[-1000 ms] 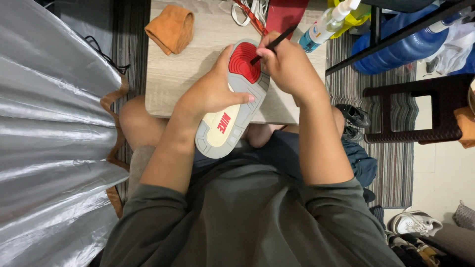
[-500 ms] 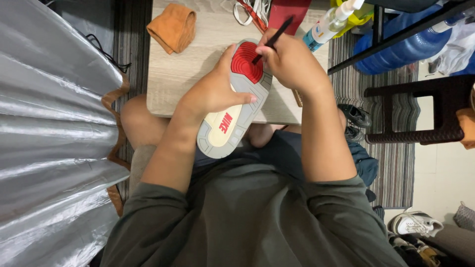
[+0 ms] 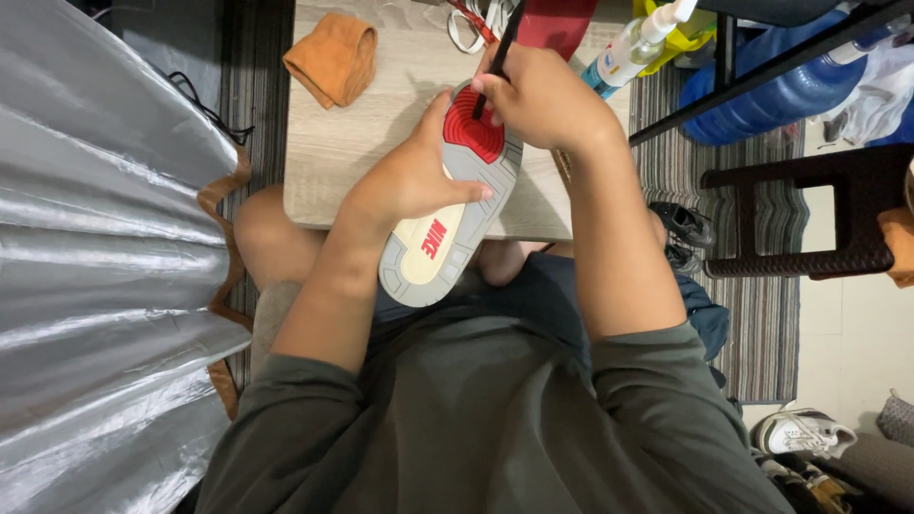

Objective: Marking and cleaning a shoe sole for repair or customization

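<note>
Red-soled shoe [image 3: 447, 224] gripped by left hand [image 3: 411, 179]; right hand [image 3: 538, 95] pinching brush [image 3: 497, 57].

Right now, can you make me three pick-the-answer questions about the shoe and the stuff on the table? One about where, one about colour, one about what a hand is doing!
1. Where does the folded orange cloth lie?
A. on the pale wooden table, at its far left
B. on the striped rug
C. under the shoe

2. What colour is the round patch at the far end of the upturned sneaker's grey and cream sole?
A. blue
B. red
C. green

3. What is the right hand doing?
A. resting open on the knee
B. gripping a thin dark brush-like tool whose tip meets the sole
C. squeezing the spray bottle

Answers: 1 A, the cloth sits on the tabletop left of the shoe. 2 B, the patch is red. 3 B, the fingers are closed on the tool, while the left hand steadies the shoe.
</note>
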